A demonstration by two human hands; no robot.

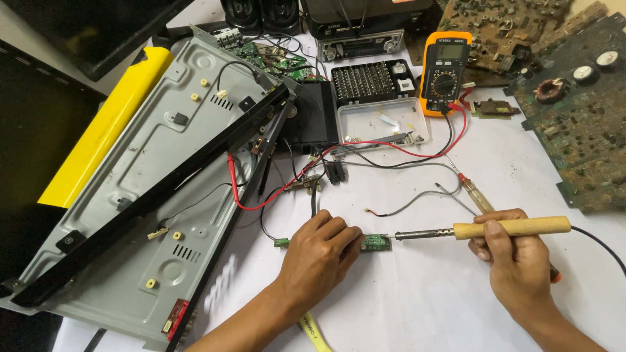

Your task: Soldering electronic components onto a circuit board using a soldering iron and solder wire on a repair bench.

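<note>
The small green circuit board point(376, 243) lies flat on the white-covered desk point(417, 306), pinned under the fingertips of the left hand point(317, 257), whose fingers are curled down and pressing on the board's left end. Just right of those fingertips the metal tip of the soldering iron point(482, 230) meets the board's right edge. The right hand point(515, 261) has its fingers closed around the iron's wooden handle, with a red-handled tool tucked along the palm as well.

The main risk, as I judge it, is a burn: the hot tip sits very near the left fingertips, and a slip of the board or a twitch of the iron could bring them together. The board is held by pressure alone, so it may skate on the cloth and smear a joint or bridge pads. Thin wires point(417, 199) trail just beyond the fingers and could snag the iron's shaft; the iron's own cord runs off past the right wrist and might tug it.

Farther from the fingers lie red probe leads point(417, 151), an orange multimeter point(445, 72), a clear-lidded bit case point(378, 104) and the open grey metal chassis point(169, 189) to the left.
</note>
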